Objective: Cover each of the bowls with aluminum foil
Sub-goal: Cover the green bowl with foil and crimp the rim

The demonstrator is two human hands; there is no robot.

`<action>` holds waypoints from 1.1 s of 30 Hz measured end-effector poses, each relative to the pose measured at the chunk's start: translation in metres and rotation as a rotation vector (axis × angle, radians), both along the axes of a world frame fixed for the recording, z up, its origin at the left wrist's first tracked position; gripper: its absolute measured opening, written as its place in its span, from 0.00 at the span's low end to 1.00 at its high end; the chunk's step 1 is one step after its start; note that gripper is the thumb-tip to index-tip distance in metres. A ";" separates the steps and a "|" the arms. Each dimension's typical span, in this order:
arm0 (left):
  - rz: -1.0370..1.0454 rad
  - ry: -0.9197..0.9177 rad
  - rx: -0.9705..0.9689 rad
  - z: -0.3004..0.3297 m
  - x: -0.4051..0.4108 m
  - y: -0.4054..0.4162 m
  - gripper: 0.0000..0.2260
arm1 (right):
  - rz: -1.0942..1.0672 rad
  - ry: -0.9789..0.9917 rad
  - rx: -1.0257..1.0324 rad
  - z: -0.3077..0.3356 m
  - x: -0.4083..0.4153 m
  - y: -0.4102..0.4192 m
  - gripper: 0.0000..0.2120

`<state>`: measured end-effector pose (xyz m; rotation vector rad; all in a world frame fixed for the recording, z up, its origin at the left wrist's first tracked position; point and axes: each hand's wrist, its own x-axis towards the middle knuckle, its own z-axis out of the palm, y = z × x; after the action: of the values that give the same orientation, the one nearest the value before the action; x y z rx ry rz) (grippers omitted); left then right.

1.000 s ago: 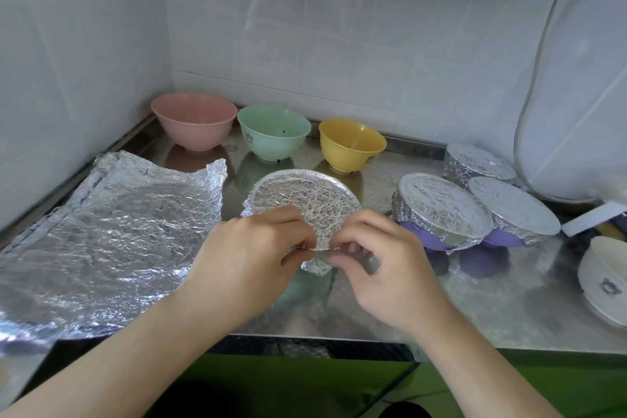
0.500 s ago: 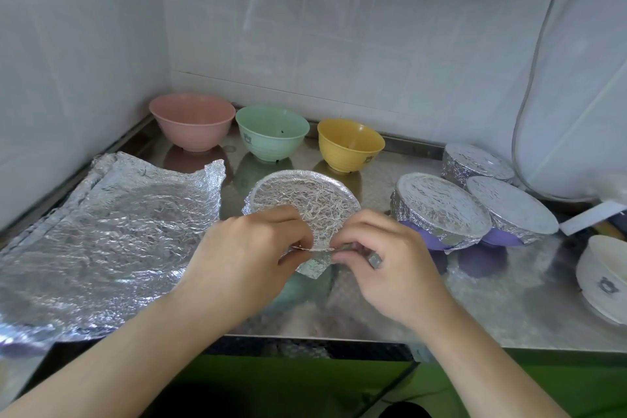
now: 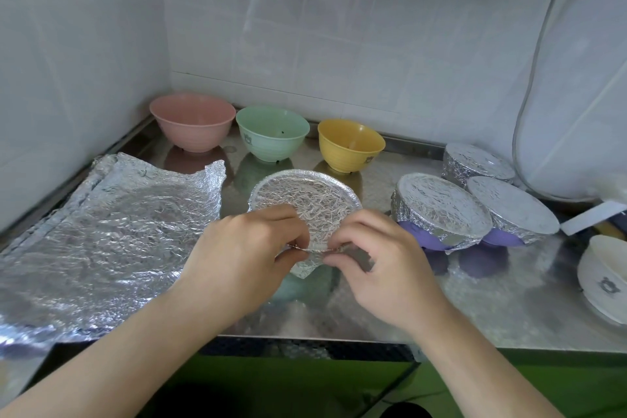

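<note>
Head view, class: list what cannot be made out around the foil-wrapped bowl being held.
- Colour of the held foil-wrapped bowl: hidden by foil, left hand and right hand.
- Contents of three foil-covered bowls at right: hidden by foil.
- White bowl: cut off by right edge.

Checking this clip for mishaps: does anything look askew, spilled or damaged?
Nothing spilled or broken. The two foil-covered purple bowls on the right sit tilted, leaning together. A loose foil flap hangs off the bowl both hands are pinching, and the spare foil sheets are crinkled.
</note>
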<state>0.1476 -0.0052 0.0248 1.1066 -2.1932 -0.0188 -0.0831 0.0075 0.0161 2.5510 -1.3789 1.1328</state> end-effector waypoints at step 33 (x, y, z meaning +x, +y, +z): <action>-0.046 -0.010 -0.017 -0.001 0.010 -0.011 0.08 | 0.014 -0.015 -0.009 0.002 0.008 0.001 0.04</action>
<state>0.1576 -0.0157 0.0237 1.0491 -2.2239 -0.0152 -0.0747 0.0088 0.0178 2.5551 -1.3587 1.1602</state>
